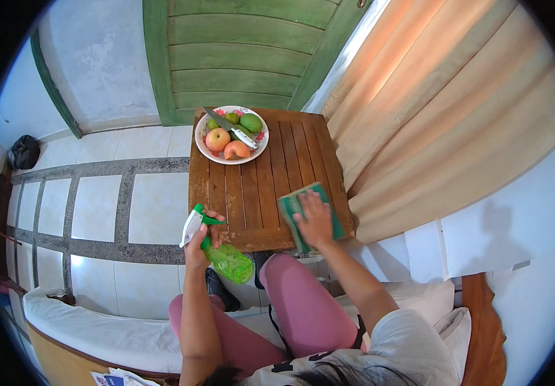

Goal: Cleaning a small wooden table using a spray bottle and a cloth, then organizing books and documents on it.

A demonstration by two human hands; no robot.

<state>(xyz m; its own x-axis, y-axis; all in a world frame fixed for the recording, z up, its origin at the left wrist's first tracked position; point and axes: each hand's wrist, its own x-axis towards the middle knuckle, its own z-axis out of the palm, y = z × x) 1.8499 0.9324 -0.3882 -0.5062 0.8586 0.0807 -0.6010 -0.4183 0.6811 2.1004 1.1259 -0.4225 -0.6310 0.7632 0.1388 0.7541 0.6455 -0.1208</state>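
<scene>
My left hand grips a spray bottle by its neck, just off the near left corner of a slatted wooden table. The bottle is translucent green with a green and white trigger head, and it leans with its base to the right. Flat on the table's near right part lies a green cloth with a tan border. My right hand rests on top of this cloth with the fingers spread, pressing it against the slats.
At the table's far left stands a floral plate bearing apples, a green mango-like fruit and a white-handled knife. A beige curtain hangs along the right side. Behind the table is a green wooden door. A black bag lies far left.
</scene>
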